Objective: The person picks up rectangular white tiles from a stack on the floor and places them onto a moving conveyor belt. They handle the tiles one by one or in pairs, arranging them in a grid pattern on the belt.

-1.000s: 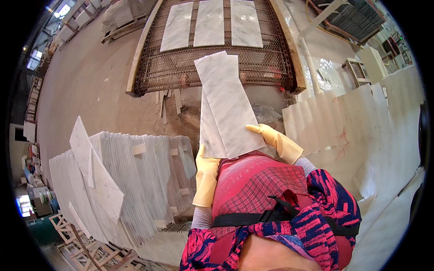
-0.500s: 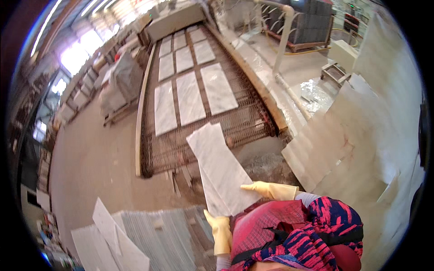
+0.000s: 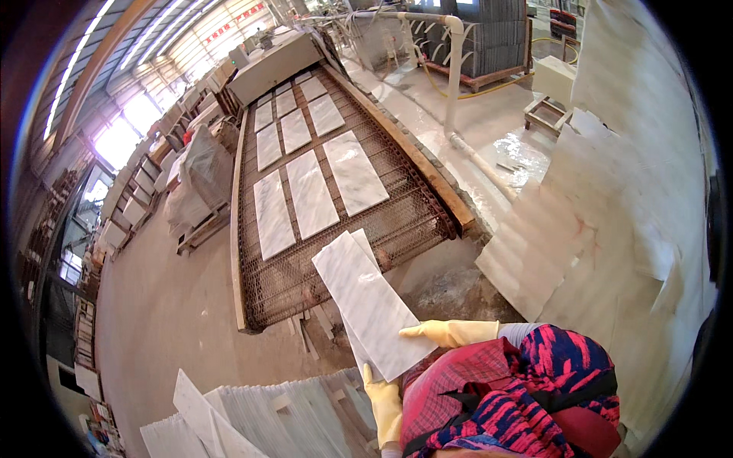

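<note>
In yellow rubber gloves, both my hands hold two long white marble tiles (image 3: 374,305) in front of my body. They overlap, slightly fanned, and the lower one shows only along the edges. My left hand (image 3: 383,404) is closed on the near lower corner, its thumb up along the edge. My right hand (image 3: 450,333) grips the right edge, thumb lying on the top face. The tiles' far ends reach toward the near edge of a mesh conveyor belt (image 3: 282,294), where rows of similar white tiles (image 3: 311,195) lie flat.
A stack of upright thin slabs (image 3: 294,424) stands at the lower left, with loose slanted pieces (image 3: 205,420) beside it. Large pale sheets (image 3: 534,252) lean on the right. A white pipe (image 3: 452,84) runs beside the conveyor. Wrapped goods (image 3: 200,183) stand on a pallet to the left.
The two held tiles have shifted over each other, the top one now covering more of the lower. The view has tilted up a little. Both hands keep their grip.
</note>
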`<state>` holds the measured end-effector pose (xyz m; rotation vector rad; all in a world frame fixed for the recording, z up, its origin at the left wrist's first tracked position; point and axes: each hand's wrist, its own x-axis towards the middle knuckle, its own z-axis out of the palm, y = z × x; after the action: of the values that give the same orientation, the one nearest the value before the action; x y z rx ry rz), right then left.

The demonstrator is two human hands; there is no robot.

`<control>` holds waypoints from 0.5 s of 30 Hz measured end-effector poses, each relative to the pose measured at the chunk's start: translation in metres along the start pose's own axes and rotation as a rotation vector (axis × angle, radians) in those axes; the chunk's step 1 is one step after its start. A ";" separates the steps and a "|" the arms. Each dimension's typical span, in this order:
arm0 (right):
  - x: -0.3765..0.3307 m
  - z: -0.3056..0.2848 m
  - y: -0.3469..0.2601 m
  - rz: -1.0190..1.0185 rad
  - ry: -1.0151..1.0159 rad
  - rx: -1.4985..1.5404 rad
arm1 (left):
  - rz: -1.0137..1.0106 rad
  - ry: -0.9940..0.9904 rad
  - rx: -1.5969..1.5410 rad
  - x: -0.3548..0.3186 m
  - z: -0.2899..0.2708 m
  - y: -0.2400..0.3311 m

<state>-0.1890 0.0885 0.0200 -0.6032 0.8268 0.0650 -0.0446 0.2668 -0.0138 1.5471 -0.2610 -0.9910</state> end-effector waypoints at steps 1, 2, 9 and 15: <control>0.007 -0.002 0.003 -0.042 -0.021 0.001 | 0.024 0.001 0.053 -0.001 0.002 -0.001; 0.018 -0.003 0.008 -0.046 -0.050 0.013 | 0.046 -0.002 -0.056 0.011 -0.006 -0.018; 0.016 -0.004 -0.001 -0.139 -0.032 -0.001 | 0.034 -0.052 -0.050 -0.012 -0.012 0.009; 0.012 0.004 -0.019 -0.263 0.045 -0.097 | -0.142 -0.003 -0.314 0.020 -0.011 -0.001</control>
<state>-0.1726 0.0729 0.0230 -0.8025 0.7844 -0.1499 -0.0245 0.2617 -0.0245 1.2902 0.0051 -1.0889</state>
